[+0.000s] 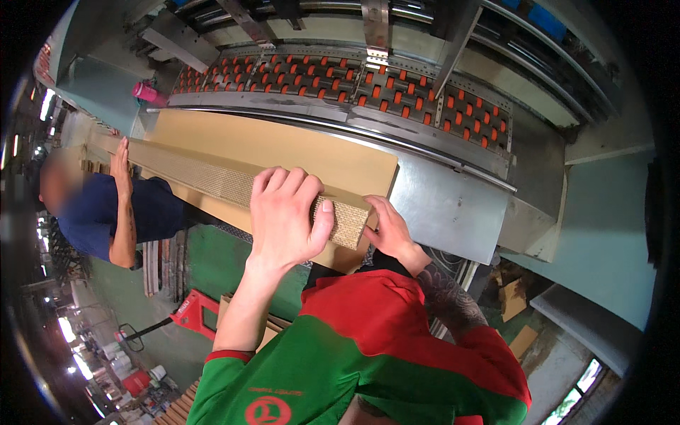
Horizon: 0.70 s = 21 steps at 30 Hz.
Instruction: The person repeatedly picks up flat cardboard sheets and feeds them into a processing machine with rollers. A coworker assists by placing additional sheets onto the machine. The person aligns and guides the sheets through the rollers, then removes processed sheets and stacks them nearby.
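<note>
A long stack of corrugated cardboard sheets (212, 173) lies across in front of me, its layered, fluted edges showing. My left hand (287, 216) is wrapped over the near end of the stack, fingers on the far side and thumb toward me. At the right-hand end my right hand (391, 232) grips the corner, with bent fingers on top and the thumb lower down. Under and behind the stack is a wide, flat brown cardboard sheet (283, 142). A co-worker's hand (121, 166) is held upright against the stack's left end.
Beyond the cardboard runs a machine bed with orange rollers (368, 88), fronted by a metal table (453, 205). The co-worker in a dark blue shirt (120, 212) stands at left. A red pallet jack (195, 312) is on the green floor; a pink container (147, 92) sits beside the machine.
</note>
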### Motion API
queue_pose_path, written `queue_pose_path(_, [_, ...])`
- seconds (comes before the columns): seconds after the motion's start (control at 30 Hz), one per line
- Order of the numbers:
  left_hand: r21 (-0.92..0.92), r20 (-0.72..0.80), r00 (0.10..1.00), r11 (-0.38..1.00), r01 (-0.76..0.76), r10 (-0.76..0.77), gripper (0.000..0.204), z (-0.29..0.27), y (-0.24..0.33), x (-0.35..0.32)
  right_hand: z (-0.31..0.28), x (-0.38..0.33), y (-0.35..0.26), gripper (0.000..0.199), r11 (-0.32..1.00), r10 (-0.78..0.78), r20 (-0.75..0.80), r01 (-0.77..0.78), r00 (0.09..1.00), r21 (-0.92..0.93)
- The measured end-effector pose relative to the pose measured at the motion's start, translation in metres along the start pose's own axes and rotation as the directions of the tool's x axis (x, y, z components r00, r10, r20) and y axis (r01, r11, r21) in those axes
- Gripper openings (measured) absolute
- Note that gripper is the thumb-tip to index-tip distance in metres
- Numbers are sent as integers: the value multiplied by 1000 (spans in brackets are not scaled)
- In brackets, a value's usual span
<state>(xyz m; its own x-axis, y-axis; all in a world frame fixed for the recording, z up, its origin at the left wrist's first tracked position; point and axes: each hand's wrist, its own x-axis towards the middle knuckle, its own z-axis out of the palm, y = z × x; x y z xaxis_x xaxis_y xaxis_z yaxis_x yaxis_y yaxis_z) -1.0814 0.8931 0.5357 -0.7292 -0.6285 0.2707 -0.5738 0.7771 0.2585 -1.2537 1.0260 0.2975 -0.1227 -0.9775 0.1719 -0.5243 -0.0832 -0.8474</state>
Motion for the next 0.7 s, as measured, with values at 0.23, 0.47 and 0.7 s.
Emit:
queue_pose_path(0.23, [-189,-619,785,974,-125,-19,47,22,-30,-33,1,13,4,66,1000,-11,23,11,1000,-12])
queue_pose_path(0.47, [-661,-308,301,431,614,-902,62,200,-158,-140,-7,9,22,52,974,-14,-35,22,999,227])
queue_pose_path(0.7, [-466,-284,335,434,771,-899,62,343,-190,-117,-50,56,44,46,969,242,7,-243,970,39])
